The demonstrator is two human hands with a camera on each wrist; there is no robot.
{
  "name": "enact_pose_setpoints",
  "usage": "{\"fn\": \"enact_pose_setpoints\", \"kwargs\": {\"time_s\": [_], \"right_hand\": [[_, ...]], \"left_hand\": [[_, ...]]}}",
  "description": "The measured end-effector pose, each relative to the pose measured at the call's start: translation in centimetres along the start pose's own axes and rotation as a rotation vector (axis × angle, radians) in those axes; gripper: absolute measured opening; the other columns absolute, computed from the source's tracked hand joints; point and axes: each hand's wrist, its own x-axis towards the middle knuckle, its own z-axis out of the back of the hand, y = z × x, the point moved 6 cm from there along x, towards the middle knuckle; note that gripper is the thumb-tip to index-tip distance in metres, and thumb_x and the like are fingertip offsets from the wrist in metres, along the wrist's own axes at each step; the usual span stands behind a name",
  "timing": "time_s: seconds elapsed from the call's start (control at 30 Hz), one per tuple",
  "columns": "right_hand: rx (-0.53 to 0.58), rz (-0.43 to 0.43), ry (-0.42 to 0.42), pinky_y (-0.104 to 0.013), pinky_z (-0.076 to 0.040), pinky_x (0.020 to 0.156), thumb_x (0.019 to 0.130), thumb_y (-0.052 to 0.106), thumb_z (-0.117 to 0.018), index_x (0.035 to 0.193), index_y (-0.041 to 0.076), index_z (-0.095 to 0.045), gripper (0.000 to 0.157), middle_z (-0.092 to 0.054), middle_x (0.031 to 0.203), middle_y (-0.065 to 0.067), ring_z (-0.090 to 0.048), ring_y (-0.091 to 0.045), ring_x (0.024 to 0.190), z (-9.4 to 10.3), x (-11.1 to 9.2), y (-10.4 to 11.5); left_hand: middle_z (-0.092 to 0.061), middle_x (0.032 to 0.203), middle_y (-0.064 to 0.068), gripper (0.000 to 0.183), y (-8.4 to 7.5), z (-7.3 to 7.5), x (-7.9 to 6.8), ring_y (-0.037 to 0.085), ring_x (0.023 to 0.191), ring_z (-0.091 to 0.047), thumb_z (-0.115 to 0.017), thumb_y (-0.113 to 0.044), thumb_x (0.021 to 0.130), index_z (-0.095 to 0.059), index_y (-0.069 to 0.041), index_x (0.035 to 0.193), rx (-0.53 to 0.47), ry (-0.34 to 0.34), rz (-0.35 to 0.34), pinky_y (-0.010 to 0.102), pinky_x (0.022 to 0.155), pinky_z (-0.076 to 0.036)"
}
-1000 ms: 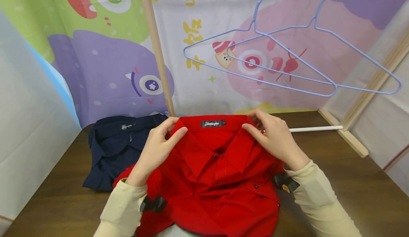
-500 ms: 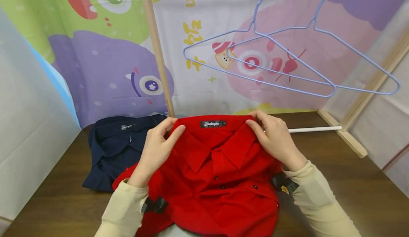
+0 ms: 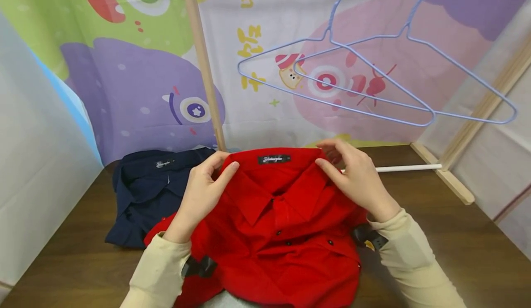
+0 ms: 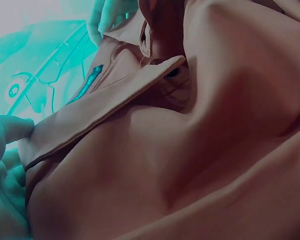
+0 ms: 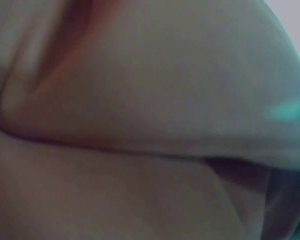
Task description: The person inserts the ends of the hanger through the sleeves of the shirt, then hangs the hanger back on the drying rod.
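In the head view, a bright red cloth shirt (image 3: 286,271) lies loosely rumpled on the dark brown wood-grain table (image 3: 439,266), its pointed collar raised and spread between two hands; small round dark buttons dot the front, and a black woven-looking label (image 3: 274,159) sits inside the neck. The left hand (image 3: 203,195) pinches one end of the collar, thumb in front and fingers bent behind; the right hand (image 3: 358,179) pinches the other end likewise. Beside the left forearm, partly overlapped by red cloth, lies a navy blue collared shirt (image 3: 143,218). Two pale blue wire hangers (image 3: 329,31) — thin, triangular — hang before a printed cartoon curtain (image 3: 261,114), near a smooth wooden post (image 3: 203,59). In the left wrist view, tinted brownish and teal, the collar's stitched edge runs diagonally from the pinching left hand over soft folds. The right wrist view shows only blurred, close cloth — the right hand's grip cannot be told there.
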Motion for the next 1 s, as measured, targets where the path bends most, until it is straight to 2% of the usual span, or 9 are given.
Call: {"fn": "enact_pose_setpoints", "kwargs": {"time_s": [0.3, 0.4, 0.6, 0.73, 0.87, 1.0], "right_hand": [[-0.006, 0.007, -0.053, -0.015, -0.04, 0.061, 0.08, 0.005, -0.067, 0.101, 0.007, -0.061, 0.022, -0.063, 0.086, 0.0, -0.056, -0.009, 0.071, 1.7, 0.2, -0.1], [-0.028, 0.019, -0.081, -0.015, -0.038, 0.059, 0.081, 0.004, -0.065, 0.099, 0.007, -0.063, 0.018, -0.063, 0.085, -0.001, -0.054, -0.008, 0.07, 2.5, 0.7, 0.0], [-0.048, 0.077, -0.198, -0.019, -0.038, 0.063, 0.082, 0.003, -0.062, 0.091, 0.004, -0.065, 0.01, -0.06, 0.077, -0.005, -0.05, -0.009, 0.069, 4.5, 2.2, 0.2], [-0.075, 0.084, -0.276, -0.018, -0.037, 0.066, 0.083, 0.004, -0.059, 0.088, 0.003, -0.065, 0.008, -0.06, 0.075, -0.008, -0.051, -0.013, 0.068, 6.1, 3.4, 0.3], [-0.134, 0.112, -0.296, -0.018, -0.037, 0.068, 0.084, 0.007, -0.055, 0.09, 0.001, -0.064, 0.012, -0.061, 0.077, -0.01, -0.053, -0.018, 0.071, 7.6, 5.1, 0.4], [-0.195, 0.143, -0.316, -0.024, -0.037, 0.071, 0.085, 0.009, -0.053, 0.093, -0.001, -0.062, 0.016, -0.06, 0.082, -0.014, -0.055, -0.024, 0.077, 9.2, 6.7, 0.5]], "left_hand": [[-0.04, 0.058, 0.003, 0.011, -0.8, 0.1, -0.2, 0.012, 0.052, -0.034, -0.058, -0.01, 0.089, -0.062, -0.005, 0.097, -0.021, 0.015, -0.031, 0.023, 0.052, -0.031], [-0.04, 0.058, 0.003, 0.012, -0.8, 0.3, -0.2, 0.012, 0.051, -0.034, -0.058, -0.01, 0.089, -0.063, -0.005, 0.099, -0.016, 0.012, -0.039, 0.024, 0.052, -0.03], [-0.039, 0.058, 0.003, 0.014, -0.6, 0.5, -0.2, 0.012, 0.052, -0.032, -0.058, -0.012, 0.089, -0.063, -0.006, 0.101, -0.009, 0.014, -0.027, 0.024, 0.053, -0.03], [-0.04, 0.058, 0.003, 0.014, -0.6, 0.5, -0.3, 0.011, 0.052, -0.032, -0.058, -0.012, 0.089, -0.062, -0.006, 0.101, -0.012, 0.019, -0.019, 0.024, 0.053, -0.031], [-0.04, 0.058, 0.003, 0.014, -0.8, 0.5, -0.4, 0.011, 0.052, -0.032, -0.058, -0.012, 0.089, -0.063, -0.006, 0.101, -0.014, 0.017, -0.021, 0.023, 0.053, -0.03], [-0.038, 0.057, 0.003, 0.014, -0.9, 0.5, -0.3, 0.011, 0.051, -0.031, -0.059, -0.012, 0.088, -0.063, -0.006, 0.1, -0.016, 0.014, -0.031, 0.024, 0.052, -0.03]]}}
